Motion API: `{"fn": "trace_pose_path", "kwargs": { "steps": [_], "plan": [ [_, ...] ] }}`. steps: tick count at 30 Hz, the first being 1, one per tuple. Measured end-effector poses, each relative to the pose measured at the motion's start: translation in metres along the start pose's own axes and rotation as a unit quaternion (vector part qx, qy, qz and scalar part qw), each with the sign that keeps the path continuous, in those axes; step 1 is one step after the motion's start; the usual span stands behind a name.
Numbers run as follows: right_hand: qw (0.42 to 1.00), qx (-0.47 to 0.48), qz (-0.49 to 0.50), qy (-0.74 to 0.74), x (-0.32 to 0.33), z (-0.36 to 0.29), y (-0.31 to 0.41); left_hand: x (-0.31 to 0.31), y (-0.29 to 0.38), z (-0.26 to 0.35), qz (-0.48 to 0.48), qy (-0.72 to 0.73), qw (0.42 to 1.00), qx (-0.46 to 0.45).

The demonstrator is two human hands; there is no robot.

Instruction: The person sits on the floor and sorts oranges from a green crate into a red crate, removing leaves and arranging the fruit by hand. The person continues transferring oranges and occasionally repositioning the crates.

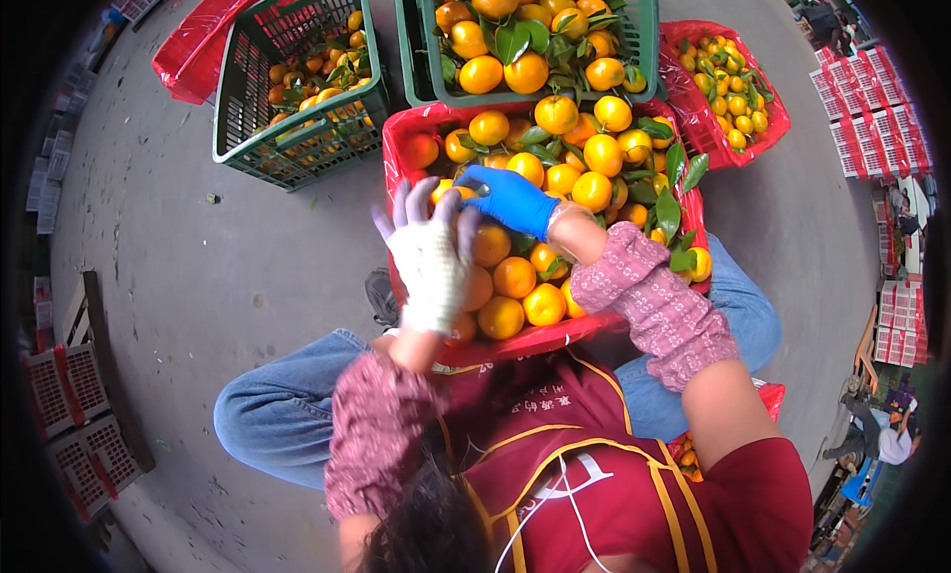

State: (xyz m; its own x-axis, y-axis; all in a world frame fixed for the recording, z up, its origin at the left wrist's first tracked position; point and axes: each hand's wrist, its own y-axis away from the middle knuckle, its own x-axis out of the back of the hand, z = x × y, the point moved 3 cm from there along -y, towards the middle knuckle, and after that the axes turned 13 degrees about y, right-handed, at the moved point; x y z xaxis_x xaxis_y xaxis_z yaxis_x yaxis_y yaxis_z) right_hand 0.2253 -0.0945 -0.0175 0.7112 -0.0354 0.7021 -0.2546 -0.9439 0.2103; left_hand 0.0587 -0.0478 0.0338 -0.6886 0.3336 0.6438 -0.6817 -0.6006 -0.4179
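My left hand [429, 268], in a white knit glove with purple fingertips, is over the left side of a red-lined crate [546, 337], its fingers spread and blurred. Close beside it, my right hand [513, 200] in a blue glove curls its fingers down over the fruit. An orange mandarin [444, 192] shows between the two hands' fingertips; whether the right hand grips it or only touches it is hidden. Mandarins [544, 304] fill the crate, several with green leaves [667, 210] attached.
A green plastic crate [539, 96] of leafy mandarins adjoins the far edge. Another green crate [297, 143], partly filled, stands at left beside red plastic wrapping [197, 45]. At right is a red-lined crate [776, 131] of smaller-looking fruit. Wrapped crates [869, 112] are stacked far right, with people beyond.
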Motion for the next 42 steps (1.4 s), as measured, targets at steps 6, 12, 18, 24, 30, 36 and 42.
{"fn": "trace_pose_path", "kwargs": {
  "steps": [6, 12, 18, 24, 30, 36, 42],
  "plan": [
    [0.984, -0.044, 0.159, 0.062, 0.054, -0.014, 0.001, -0.016, -0.009, -0.033, -0.083, -0.039, 0.995, 0.036],
    [0.952, -0.106, 0.182, 0.223, 0.066, -0.011, -0.026, -0.017, -0.002, -0.035, -0.038, -0.025, 0.999, 0.005],
    [0.947, -0.009, 0.297, 0.124, 0.048, -0.024, -0.018, -0.015, -0.005, -0.033, -0.038, 0.011, 0.999, 0.030],
    [0.979, 0.130, 0.103, -0.119, 0.027, -0.033, -0.032, -0.011, -0.007, -0.029, -0.019, 0.003, 0.997, 0.072],
    [0.965, 0.027, 0.070, -0.252, -0.004, -0.008, -0.054, -0.010, -0.008, -0.030, -0.004, 0.005, 0.997, 0.079],
    [0.979, 0.019, 0.106, -0.176, -0.007, -0.019, -0.037, -0.014, -0.017, -0.050, -0.043, -0.007, 0.995, 0.085],
    [0.917, 0.052, 0.312, 0.242, 0.067, 0.001, 0.000, -0.015, -0.016, -0.055, -0.052, 0.003, 0.993, 0.106]
  ]
}}
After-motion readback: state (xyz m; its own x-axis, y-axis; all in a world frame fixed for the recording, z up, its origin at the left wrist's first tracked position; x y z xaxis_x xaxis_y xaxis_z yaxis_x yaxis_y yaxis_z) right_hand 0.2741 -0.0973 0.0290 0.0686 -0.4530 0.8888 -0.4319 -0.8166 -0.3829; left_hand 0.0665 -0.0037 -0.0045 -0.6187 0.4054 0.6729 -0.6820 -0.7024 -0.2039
